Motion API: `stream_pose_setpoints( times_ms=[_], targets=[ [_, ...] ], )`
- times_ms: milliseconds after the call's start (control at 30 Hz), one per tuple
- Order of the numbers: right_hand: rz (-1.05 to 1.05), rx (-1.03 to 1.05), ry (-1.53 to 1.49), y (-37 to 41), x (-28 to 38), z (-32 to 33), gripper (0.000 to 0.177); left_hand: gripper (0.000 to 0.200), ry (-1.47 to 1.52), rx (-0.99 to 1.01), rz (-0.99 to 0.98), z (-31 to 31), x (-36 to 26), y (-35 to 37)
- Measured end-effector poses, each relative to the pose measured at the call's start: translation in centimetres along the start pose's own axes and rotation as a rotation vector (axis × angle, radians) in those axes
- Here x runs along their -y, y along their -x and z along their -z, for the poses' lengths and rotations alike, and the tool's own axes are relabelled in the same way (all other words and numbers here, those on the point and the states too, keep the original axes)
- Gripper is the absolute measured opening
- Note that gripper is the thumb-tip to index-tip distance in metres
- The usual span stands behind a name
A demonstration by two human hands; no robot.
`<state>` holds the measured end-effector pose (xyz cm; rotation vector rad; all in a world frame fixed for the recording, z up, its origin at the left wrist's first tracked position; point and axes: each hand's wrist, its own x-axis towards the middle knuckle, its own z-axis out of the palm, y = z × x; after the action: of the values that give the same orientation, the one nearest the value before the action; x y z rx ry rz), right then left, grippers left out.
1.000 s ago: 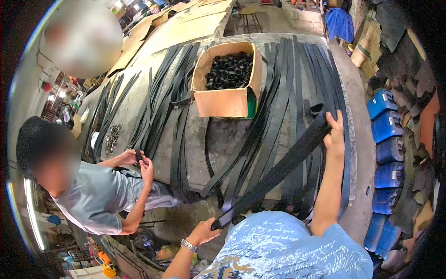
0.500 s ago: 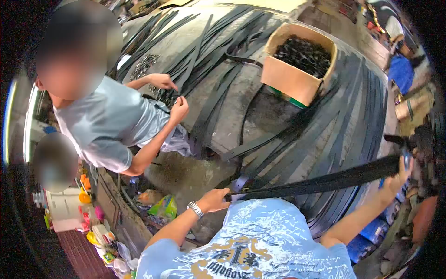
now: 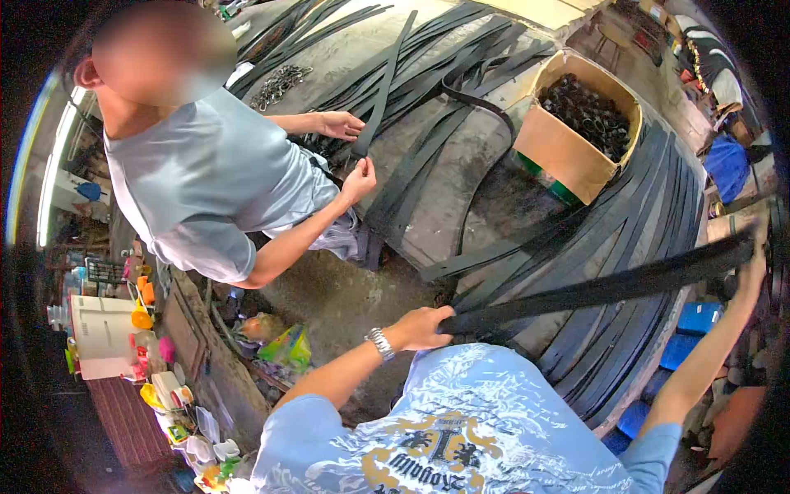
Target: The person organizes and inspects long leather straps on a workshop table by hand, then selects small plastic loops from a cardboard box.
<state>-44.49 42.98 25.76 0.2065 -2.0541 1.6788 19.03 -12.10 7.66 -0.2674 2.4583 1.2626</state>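
Stretched over the near side of the table [image 3: 428,226], the black strap [image 3: 601,289] looks light and pliable, best held by its ends, the left hand's [image 3: 418,329] fingers clamped on one, the right hand's [image 3: 755,247] too blurred to tell.

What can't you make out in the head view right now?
All in the head view:
- Right hand: blurred near the dark rim; finger placement unclear.
- Long strap: its near end is covered by the left hand.
- Box: top pieces hide its bottom.
- Metal pile: parts too small to identify.
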Motion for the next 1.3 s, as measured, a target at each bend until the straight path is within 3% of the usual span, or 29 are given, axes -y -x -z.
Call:
stream_pose_setpoints(
  times_ms=[100,200,333,367,400,433,467,500,600,733,833,1033,1300],
  targets=[
    [-0.034,0.069,0.119,3.3,-5.5,-2.6,0.070,0.058,0.037,-0.087,-0.139,-1.0,0.0,-3.3],
    [-0.161,0.149,0.279,17.6,-7.2,-8.0,0.077,0.064,-0.018,-0.112,-0.158,-2.8,1.2,-5.9],
    [-0.343,0.467,0.435,36.5,-9.1,-11.7,0.087,0.068,0.126,0.003,-0.143,-2.2,2.5,-7.1],
    [-0.199,0.573,0.350,39.9,-10.9,-11.9,0.085,0.066,0.161,0.033,-0.116,-1.4,2.3,-7.1],
    [-0.502,0.606,0.338,43.0,-9.0,-12.6,0.083,0.065,0.197,0.063,-0.088,-0.1,1.8,-6.9],
    [-0.297,0.669,0.480,45.7,-8.6,-12.9,0.078,0.063,0.232,0.094,-0.060,0.8,1.7,-6.9],
    [-0.283,0.723,0.594,47.6,-6.6,-13.6,0.072,0.061,0.222,0.077,-0.089,0.7,2.3,-7.3],
    [-0.181,0.841,0.813,48.5,-4.8,-14.1,0.071,0.060,0.213,0.061,-0.118,0.3,3.4,-7.9],
    [0.080,0.892,1.117,51.7,-2.4,-14.5,0.072,0.053,0.225,0.079,-0.122,0.9,3.8,-8.9],
    [-0.008,0.906,1.159,51.9,-0.8,-15.5,0.074,0.049,0.162,0.071,-0.208,1.8,3.5,-9.8],
    [-0.046,0.923,1.181,51.8,-0.8,-15.9,0.074,0.043,0.049,-0.206,-0.381,3.0,2.8,-10.1],
    [-0.064,0.933,1.223,52.0,-0.5,-16.2,0.075,0.041,0.146,-0.249,-0.274,9.2,1.1,-11.6],
    [-0.134,0.933,1.174,51.9,0.2,-16.4,0.072,0.042,0.084,-0.234,-0.248,6.9,3.0,-12.8]
  ],
)
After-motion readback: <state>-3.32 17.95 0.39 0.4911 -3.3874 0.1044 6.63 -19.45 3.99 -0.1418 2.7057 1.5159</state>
